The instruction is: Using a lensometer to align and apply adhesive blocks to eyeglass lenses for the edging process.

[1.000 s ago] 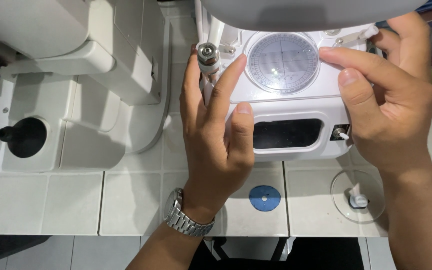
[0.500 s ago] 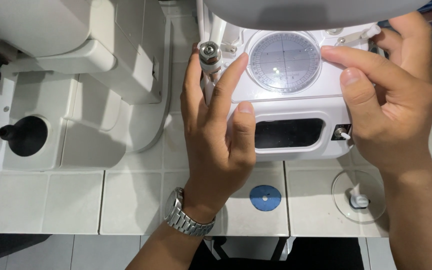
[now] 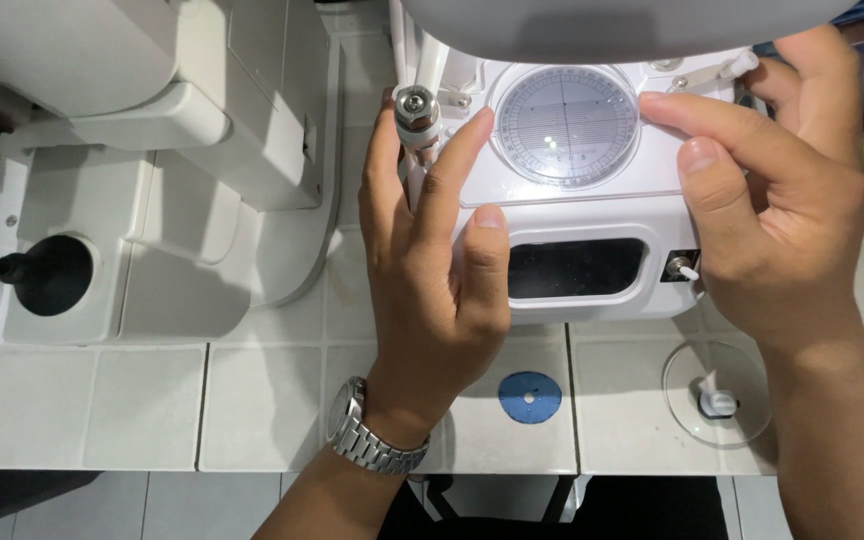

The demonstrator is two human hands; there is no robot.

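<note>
Between my hands nothing has shifted: my left hand (image 3: 430, 270) stays open beside the metal knob (image 3: 417, 110), my right hand (image 3: 772, 200) open-fingered at the round dial (image 3: 565, 125), so I'm holding position.

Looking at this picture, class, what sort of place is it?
Probably an optician's lens workshop: a white benchtop machine with a round graduated dial, a clear round lens on the white tiled counter, another white machine alongside.

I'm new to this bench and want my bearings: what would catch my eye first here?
The round clear dial with crosshair lines on top of the white machine stands out, top centre. The left hand and right hand flank it, fingers reaching its edges. On the tiled counter below lie a small blue disc and a clear lens with a white block.
</note>
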